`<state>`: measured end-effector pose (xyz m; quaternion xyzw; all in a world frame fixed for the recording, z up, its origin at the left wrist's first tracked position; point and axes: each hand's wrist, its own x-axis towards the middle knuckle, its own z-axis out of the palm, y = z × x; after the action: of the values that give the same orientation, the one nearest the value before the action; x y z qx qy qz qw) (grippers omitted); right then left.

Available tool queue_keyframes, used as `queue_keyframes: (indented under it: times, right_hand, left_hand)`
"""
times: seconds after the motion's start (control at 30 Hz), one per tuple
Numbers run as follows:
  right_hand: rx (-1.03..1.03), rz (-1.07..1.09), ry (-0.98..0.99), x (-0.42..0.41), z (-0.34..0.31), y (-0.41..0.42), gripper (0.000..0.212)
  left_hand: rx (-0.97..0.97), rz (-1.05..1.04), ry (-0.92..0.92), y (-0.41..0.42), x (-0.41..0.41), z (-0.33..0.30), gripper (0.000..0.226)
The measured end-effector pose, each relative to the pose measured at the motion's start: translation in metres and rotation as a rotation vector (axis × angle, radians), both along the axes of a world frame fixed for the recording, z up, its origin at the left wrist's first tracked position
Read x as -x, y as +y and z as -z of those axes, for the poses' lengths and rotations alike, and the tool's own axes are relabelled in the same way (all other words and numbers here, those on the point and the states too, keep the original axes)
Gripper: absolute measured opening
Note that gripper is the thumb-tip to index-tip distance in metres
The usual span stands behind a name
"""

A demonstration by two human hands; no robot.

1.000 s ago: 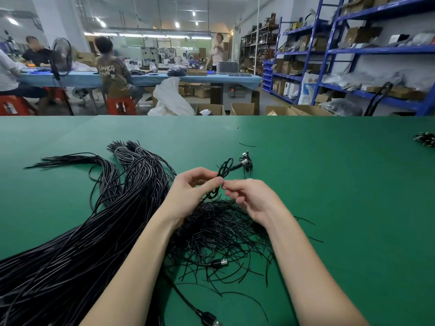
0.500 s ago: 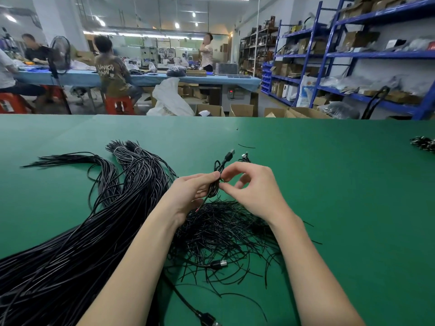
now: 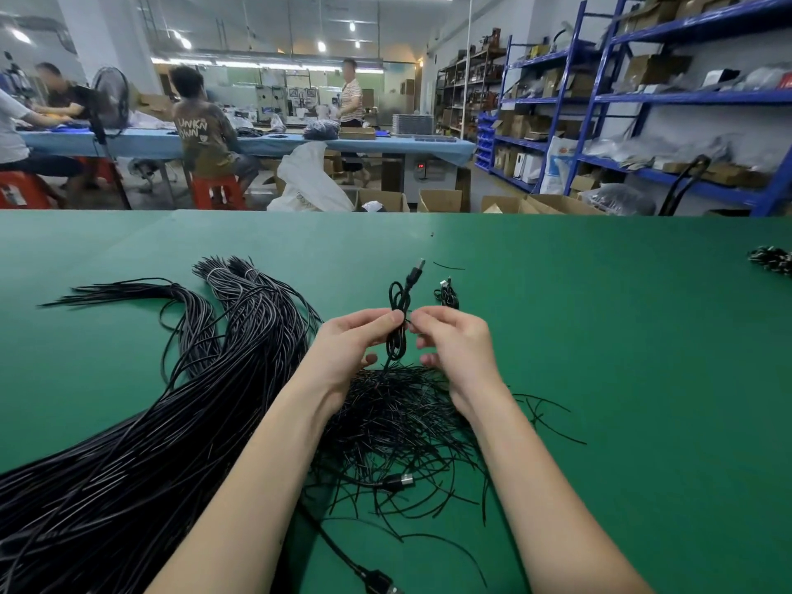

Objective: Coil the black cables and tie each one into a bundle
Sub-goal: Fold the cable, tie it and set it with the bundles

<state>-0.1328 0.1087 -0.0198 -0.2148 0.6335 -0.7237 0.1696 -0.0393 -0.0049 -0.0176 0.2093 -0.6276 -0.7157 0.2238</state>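
Coiled thin black cable [image 3: 397, 325], pinched by left hand [image 3: 351, 347], gets tied; right hand [image 3: 454, 342] pinches the tie, twisting next.

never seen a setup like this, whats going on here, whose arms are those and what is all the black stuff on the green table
There is no machine here. A person wears a camera on the head, so the single view looks forward and down at their own two bare arms. The left hand grips a small coiled black cable with its plug pointing up, and the right hand pinches beside it, apparently at a thin tie. On the green table lie a long sheaf of uncoiled black cables to the left, a heap of thin black tie wires under the wrists, and one finished small cable bundle just beyond the hands. Behind is a workshop with other workers and blue shelves.
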Motion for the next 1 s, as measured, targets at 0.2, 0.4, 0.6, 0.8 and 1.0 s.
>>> queue_keyframes:
  times: [0.2,0.4,0.6,0.8,1.0]
  right_hand:
    - [0.162,-0.384,-0.703,0.0,-0.004,0.01,0.004]
    - [-0.152,-0.122,0.44,0.013,-0.007,0.023,0.02]
    - [-0.259,-0.121,0.823,0.015,-0.013,0.035,0.016]
    - [-0.276,-0.135,0.877,0.014,-0.017,0.036,0.01]
    - [-0.146,-0.07,0.686,0.008,-0.017,0.029,0.009]
  left_hand:
    - [0.179,-0.017,0.003,-0.009,-0.006,-0.004,0.019]
    - [-0.208,0.079,-0.127,-0.008,-0.007,-0.007,0.021]
    - [-0.254,0.187,-0.154,-0.01,-0.01,-0.007,0.035]
    - [-0.24,0.24,-0.154,-0.009,-0.011,-0.008,0.033]
    - [-0.05,0.226,-0.102,-0.008,-0.013,-0.01,0.027]
